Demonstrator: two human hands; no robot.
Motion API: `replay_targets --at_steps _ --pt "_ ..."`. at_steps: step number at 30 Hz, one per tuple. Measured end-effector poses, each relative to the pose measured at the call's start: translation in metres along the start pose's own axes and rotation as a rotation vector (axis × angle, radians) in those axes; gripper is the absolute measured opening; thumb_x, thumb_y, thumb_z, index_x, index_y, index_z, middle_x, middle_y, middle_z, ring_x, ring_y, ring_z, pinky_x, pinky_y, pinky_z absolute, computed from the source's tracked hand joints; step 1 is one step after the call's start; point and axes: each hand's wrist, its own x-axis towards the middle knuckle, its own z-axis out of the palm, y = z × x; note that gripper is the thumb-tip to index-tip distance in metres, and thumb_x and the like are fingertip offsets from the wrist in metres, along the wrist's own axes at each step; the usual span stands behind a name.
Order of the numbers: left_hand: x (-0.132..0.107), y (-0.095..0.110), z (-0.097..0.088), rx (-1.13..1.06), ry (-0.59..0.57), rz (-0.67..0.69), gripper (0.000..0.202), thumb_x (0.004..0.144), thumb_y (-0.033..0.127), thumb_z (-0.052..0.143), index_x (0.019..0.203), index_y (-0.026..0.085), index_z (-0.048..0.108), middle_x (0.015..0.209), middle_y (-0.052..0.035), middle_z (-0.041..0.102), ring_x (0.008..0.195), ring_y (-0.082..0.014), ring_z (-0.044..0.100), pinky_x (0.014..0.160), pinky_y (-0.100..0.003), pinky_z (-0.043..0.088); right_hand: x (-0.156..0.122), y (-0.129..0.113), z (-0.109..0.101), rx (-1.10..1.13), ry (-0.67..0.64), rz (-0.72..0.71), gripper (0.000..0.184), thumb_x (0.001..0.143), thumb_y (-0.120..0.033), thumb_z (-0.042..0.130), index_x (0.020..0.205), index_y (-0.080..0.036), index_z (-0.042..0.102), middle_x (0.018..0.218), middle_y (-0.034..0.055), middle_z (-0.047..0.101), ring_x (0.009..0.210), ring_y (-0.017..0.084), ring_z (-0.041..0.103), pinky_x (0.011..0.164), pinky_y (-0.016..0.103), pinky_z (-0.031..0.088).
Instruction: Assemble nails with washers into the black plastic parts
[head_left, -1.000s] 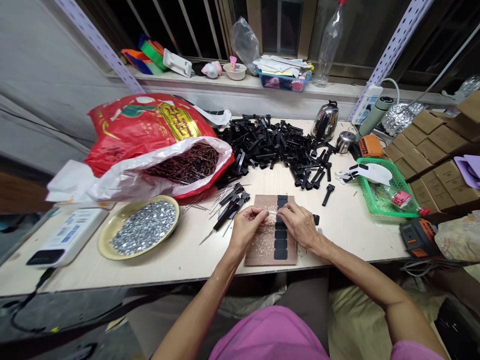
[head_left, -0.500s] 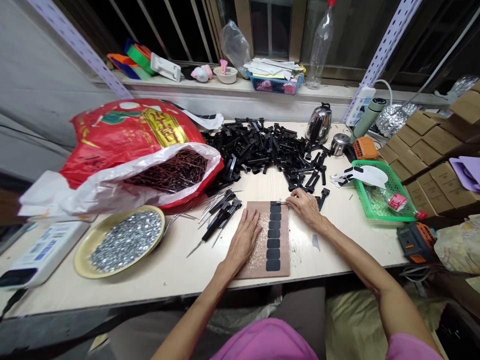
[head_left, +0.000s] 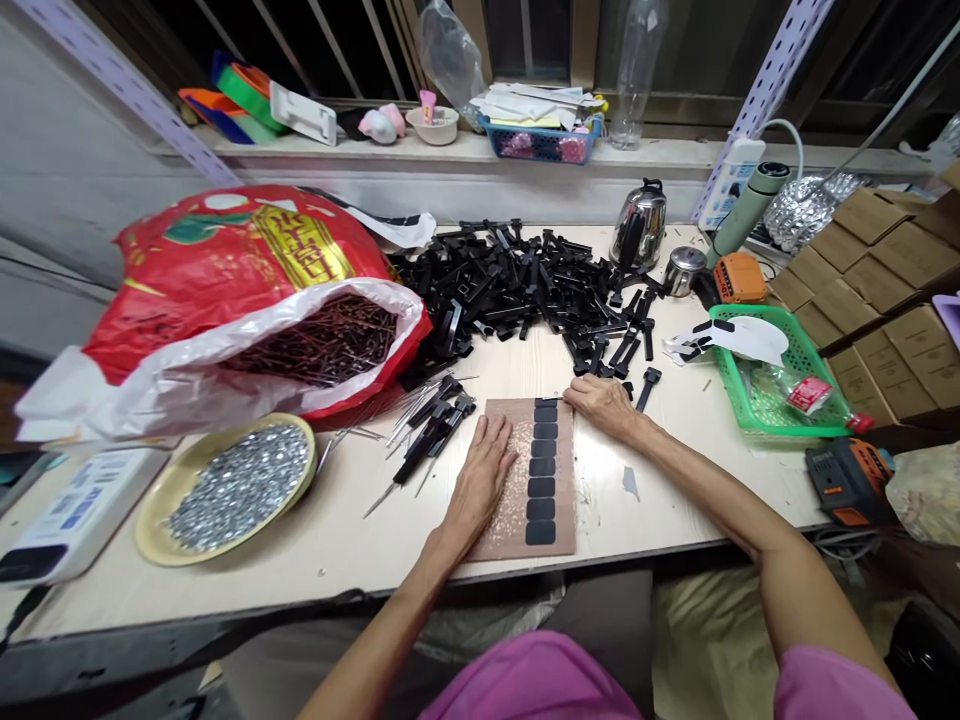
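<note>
My left hand [head_left: 484,475] lies flat, fingers stretched out, on the left part of a brown speckled board [head_left: 511,535]. Down the board's right side runs a column of black rounded pads [head_left: 541,487], several in all. At the board's top right corner my right hand [head_left: 600,403] is closed in a pinch, its fingertips beside the topmost pad. A thin, light sliver shows at those fingertips, too small to name. Left of the board lie black parts with metal rods [head_left: 431,440]. Behind it spreads a pile of black plastic pieces [head_left: 517,285].
A red bag [head_left: 247,250] of dark rods lies at the left, with a bowl [head_left: 146,520] of small silvery pieces in front. At the right stand a green basket [head_left: 750,420], a power tool battery [head_left: 847,480] and stacked cartons [head_left: 862,300]. A metal pot [head_left: 637,225] stands behind.
The camera view has shifted slightly. My right hand has moved a little toward the board's top edge, and less of the thin sliver shows. My left hand stays flat on the board.
</note>
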Motion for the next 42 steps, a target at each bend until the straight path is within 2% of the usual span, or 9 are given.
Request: replay_targets --at_steps 4,9,11,12,16,19,25,39,42 --pt "0.000 0.001 -0.001 -0.002 -0.002 -0.016 0.045 0.094 0.037 0.037 0.134 0.021 0.049 0.144 -0.0104 0.048 0.140 -0.0250 0.030 0.113 -0.050 0.030 -0.013 -0.013 -0.003 0.119 -0.009 -0.063 0.033 0.094 -0.010 0.037 0.072 -0.019 0.060 0.068 0.0014 0.055 0.065 0.012 0.045 0.051 0.026 0.028" --pt "0.001 0.004 -0.006 -0.002 -0.033 -0.024 0.047 0.095 0.038 0.034 0.132 0.016 0.051 0.143 -0.0128 0.047 0.141 -0.0254 0.027 0.114 -0.050 0.027 -0.094 -0.091 -0.011 0.346 0.002 -0.429 0.032 0.094 -0.009 0.037 0.080 -0.023 0.061 0.070 -0.0015 0.059 0.063 0.010 0.047 0.048 0.023 0.033" --pt "0.001 0.005 -0.008 0.002 -0.042 -0.025 0.048 0.095 0.038 0.034 0.132 0.014 0.051 0.144 -0.0136 0.047 0.141 -0.0257 0.026 0.114 -0.050 0.026 -0.117 -0.114 -0.019 0.378 0.005 -0.498 0.032 0.096 -0.011 0.037 0.083 -0.025 0.063 0.072 -0.0016 0.061 0.066 0.010 0.050 0.046 0.024 0.032" --pt "0.001 0.005 -0.009 0.004 -0.043 -0.025 0.048 0.095 0.038 0.034 0.132 0.014 0.051 0.144 -0.0136 0.047 0.142 -0.0256 0.026 0.115 -0.049 0.025 -0.121 -0.118 -0.024 0.368 -0.003 -0.468 0.033 0.096 -0.012 0.036 0.084 -0.025 0.064 0.073 -0.0010 0.062 0.067 0.011 0.051 0.047 0.024 0.033" --pt "0.002 0.005 -0.010 0.003 -0.043 -0.025 0.047 0.094 0.038 0.035 0.132 0.015 0.051 0.143 -0.0129 0.047 0.142 -0.0255 0.026 0.115 -0.050 0.024 -0.100 -0.099 -0.029 0.287 0.014 -0.107 0.035 0.099 -0.027 0.036 0.083 -0.022 0.067 0.076 0.0033 0.063 0.072 0.013 0.053 0.053 0.024 0.037" --pt "0.002 0.005 -0.009 -0.003 -0.036 -0.029 0.046 0.094 0.037 0.036 0.131 0.016 0.051 0.144 -0.0125 0.047 0.141 -0.0257 0.028 0.114 -0.051 0.026 -0.077 -0.073 -0.023 0.272 0.060 0.033 0.036 0.098 -0.035 0.038 0.084 -0.020 0.068 0.078 0.0055 0.062 0.074 0.015 0.052 0.055 0.024 0.038" --pt "0.003 0.004 -0.006 -0.027 -0.020 -0.038 0.046 0.093 0.039 0.036 0.131 0.018 0.052 0.144 -0.0111 0.048 0.141 -0.0250 0.028 0.114 -0.050 0.025 -0.065 -0.056 -0.012 0.219 0.063 0.081 0.038 0.099 -0.033 0.035 0.088 -0.020 0.069 0.080 0.0061 0.063 0.078 0.016 0.054 0.058 0.025 0.039" --pt "0.003 0.005 -0.003 -0.013 0.003 -0.034 0.047 0.094 0.037 0.034 0.131 0.015 0.052 0.143 -0.0124 0.048 0.141 -0.0254 0.028 0.114 -0.050 0.026 -0.055 -0.050 -0.008 0.215 0.058 0.129 0.028 0.096 -0.031 0.045 0.089 -0.019 0.069 0.082 0.0062 0.065 0.080 0.017 0.056 0.061 0.026 0.043" --pt "0.003 0.004 -0.001 0.000 0.016 -0.028 0.046 0.094 0.037 0.033 0.131 0.017 0.052 0.142 -0.0113 0.049 0.141 -0.0248 0.029 0.114 -0.050 0.027 -0.049 -0.051 -0.013 0.278 0.035 0.181 0.028 0.096 -0.030 0.044 0.087 -0.019 0.069 0.082 0.0065 0.064 0.079 0.017 0.057 0.061 0.026 0.043"
